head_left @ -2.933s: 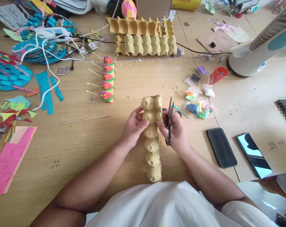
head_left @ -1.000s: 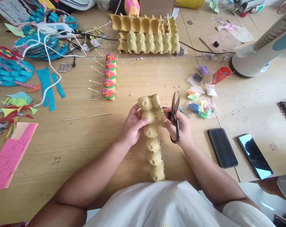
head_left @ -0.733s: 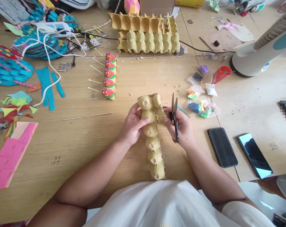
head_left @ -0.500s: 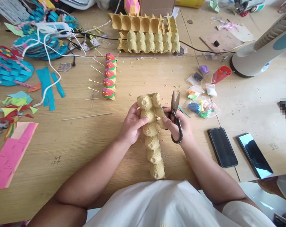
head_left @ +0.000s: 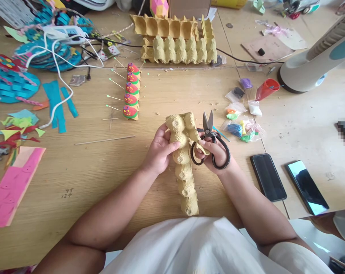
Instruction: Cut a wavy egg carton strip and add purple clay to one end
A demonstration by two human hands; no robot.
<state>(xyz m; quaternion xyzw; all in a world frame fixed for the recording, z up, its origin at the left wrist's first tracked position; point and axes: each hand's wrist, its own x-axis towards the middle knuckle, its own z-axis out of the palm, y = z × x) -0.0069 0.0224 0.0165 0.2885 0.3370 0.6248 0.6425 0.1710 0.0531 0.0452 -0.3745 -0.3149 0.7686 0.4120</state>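
Observation:
My left hand (head_left: 161,150) is closed round the upper left side of a yellowish egg carton strip (head_left: 185,172), its thumb pressed on the cups. The strip hangs toward my body, and a partly severed side piece bends off at its upper right. In my right hand (head_left: 218,154) are black-handled scissors (head_left: 208,125), blades pointing away from me and spread apart. The right thumb and fingers also touch the loose side piece. Beyond the strip stands a row of carton cups with red painted faces (head_left: 131,91) and green-tipped sticks.
More egg carton pieces (head_left: 185,50) lie at the back. Bags of coloured clay (head_left: 234,129), a red cup (head_left: 267,89) and two phones (head_left: 268,177) are on the right. A thin stick (head_left: 105,140), blue paper strips (head_left: 54,106) and a white cable lie left.
The scissors have turned in my right hand, so both handle loops now show and the blades sit slightly further left. The side piece is bent further outward to the right. My left hand stays nearly still.

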